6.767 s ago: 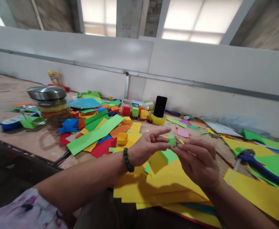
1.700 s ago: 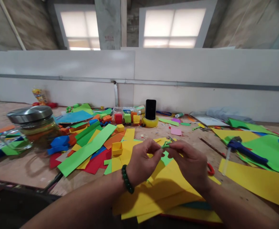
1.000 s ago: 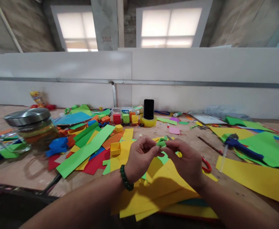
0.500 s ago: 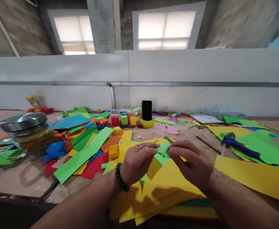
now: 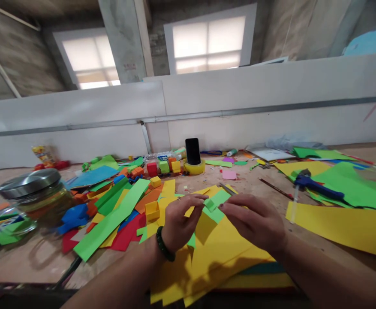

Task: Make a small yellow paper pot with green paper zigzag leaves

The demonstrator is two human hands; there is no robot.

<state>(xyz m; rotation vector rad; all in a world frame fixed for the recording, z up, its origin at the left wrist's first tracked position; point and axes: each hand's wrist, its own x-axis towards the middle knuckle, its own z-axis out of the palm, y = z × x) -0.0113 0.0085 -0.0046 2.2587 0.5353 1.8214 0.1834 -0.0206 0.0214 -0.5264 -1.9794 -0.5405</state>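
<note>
My left hand (image 5: 180, 221), with a green bead bracelet on the wrist, pinches a small folded green paper piece (image 5: 210, 203) between thumb and fingers. My right hand (image 5: 255, 223) is closed too, its fingertips meeting the same green piece from the right. Both hands hover just above a stack of yellow paper sheets (image 5: 213, 257) and a flat green scrap (image 5: 218, 206) lying on it.
A lidded glass jar (image 5: 33, 199) stands at the left. Long green strips (image 5: 113, 216), small paper boxes (image 5: 151, 210) and coloured cubes (image 5: 163, 166) litter the wooden table. A black phone (image 5: 192, 151) stands in a yellow tape roll. A blue glue gun (image 5: 316, 186) lies on the right over green and yellow sheets.
The hands kept folding the small green piece, sinking slightly toward the yellow sheets. The view has tilted, and the left hand went from fingers spread to a pinch.
</note>
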